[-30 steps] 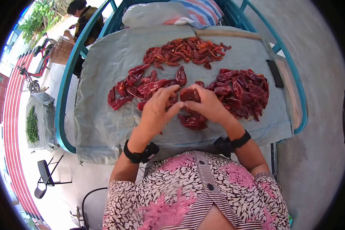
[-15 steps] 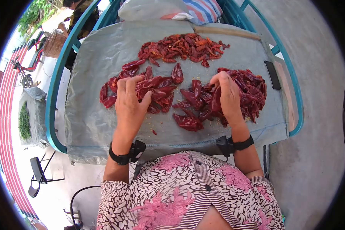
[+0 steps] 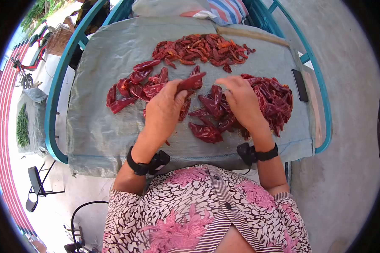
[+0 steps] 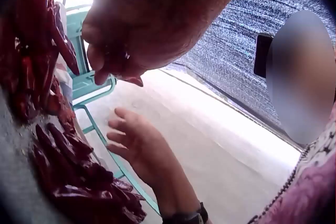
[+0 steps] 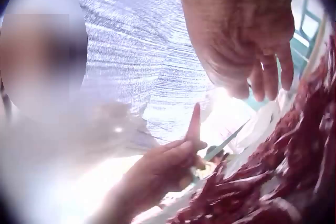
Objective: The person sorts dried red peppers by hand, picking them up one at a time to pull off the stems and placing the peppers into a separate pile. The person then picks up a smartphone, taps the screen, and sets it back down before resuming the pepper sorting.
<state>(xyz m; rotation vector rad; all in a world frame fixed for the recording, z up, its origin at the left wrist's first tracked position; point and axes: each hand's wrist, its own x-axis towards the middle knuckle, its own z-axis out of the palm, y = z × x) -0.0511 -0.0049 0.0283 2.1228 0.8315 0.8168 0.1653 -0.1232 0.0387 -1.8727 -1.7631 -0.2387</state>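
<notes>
My left hand (image 3: 162, 111) pinches a dark red dried chili pepper (image 3: 193, 81) between thumb and fingers, its tip pointing right toward the other hand. In the right wrist view the chili's narrow tip stands up from the left hand (image 5: 163, 163). My right hand (image 3: 247, 107) holds nothing, its fingers loosely bent above the near edge of the right chili pile (image 3: 278, 101); the right wrist view shows those fingers (image 5: 270, 77) hanging apart. Below and left of the held chili lies a looser group of large chilies (image 3: 126, 90). Several more chilies (image 3: 207, 133) lie between the hands.
A pile of smaller, brighter chilies (image 3: 202, 50) lies at the back of the grey sheet (image 3: 101, 135). A phone (image 3: 300, 85) lies near the right edge. Teal rails (image 3: 55, 97) flank the cart bed, and a striped sack (image 3: 228, 10) sits behind.
Both hands, together in the middle at first, moved apart to the left and right piles. Since then the left hand has picked up a chili and come back toward the middle; the right hand has shifted slightly left.
</notes>
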